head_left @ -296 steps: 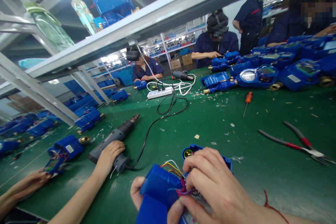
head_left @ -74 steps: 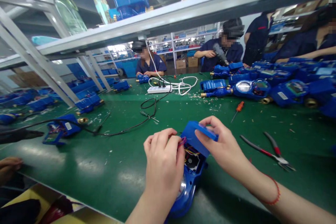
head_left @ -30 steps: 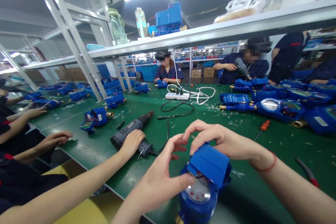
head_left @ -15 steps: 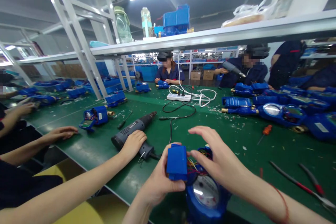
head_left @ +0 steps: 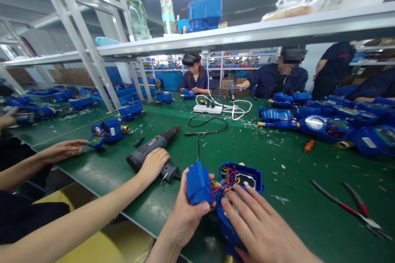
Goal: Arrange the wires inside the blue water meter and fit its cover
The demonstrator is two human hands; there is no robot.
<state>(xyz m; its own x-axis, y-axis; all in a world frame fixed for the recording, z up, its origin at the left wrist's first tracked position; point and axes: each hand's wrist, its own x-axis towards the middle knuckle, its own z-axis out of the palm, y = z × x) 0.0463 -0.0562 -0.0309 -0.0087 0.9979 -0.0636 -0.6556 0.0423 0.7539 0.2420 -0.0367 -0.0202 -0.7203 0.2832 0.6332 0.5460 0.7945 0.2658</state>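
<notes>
Open blue water-meter housing [head_left: 240,178] on a green workbench [head_left: 277,230]; coloured wires [head_left: 227,183] run from its cavity to a blue plastic box [head_left: 199,183], held just left of the housing in the curled left hand [head_left: 187,218]. Right hand [head_left: 262,230] lies open, fingers spread, against the housing's near side.

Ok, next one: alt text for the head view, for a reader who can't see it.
The person's left hand holds a blue plastic box, wired to an open blue water meter under the right hand, on a green workbench.
</notes>
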